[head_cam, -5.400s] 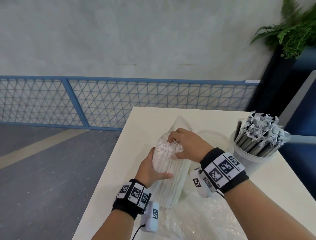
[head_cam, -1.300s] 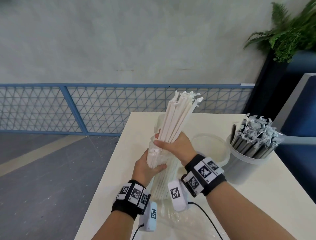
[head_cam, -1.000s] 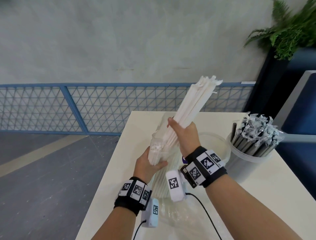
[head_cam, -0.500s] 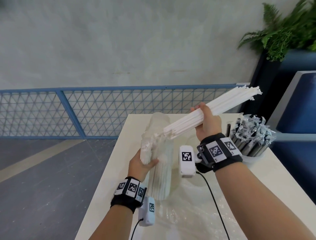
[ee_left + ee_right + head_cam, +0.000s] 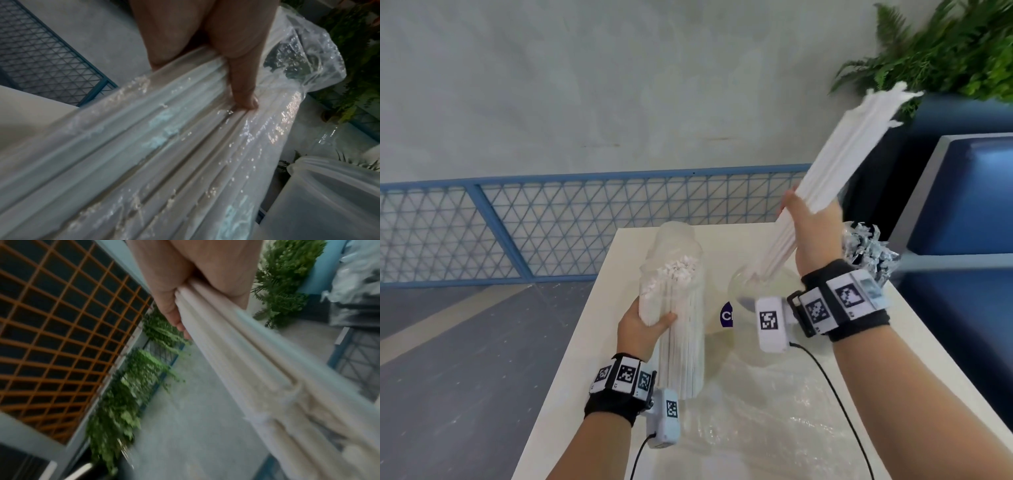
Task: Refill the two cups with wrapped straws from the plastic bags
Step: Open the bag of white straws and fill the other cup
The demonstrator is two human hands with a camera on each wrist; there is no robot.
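Now out of the bag: white wrapped straws [image 5: 822, 192], right-hand [image 5: 813, 236] grip clenched round them, lower ends entering empty cup [image 5: 739, 291] on counter [image 5: 914, 346]; left hand [image 5: 640, 329] grasping plastic bag [image 5: 681, 308].

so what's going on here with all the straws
A person is refilling cups. Their right hand grips a bundle of white paper-wrapped straws, its lower ends entering the translucent plastic cup. Their left hand holds the clear plastic bag of white straws upright on the white table.
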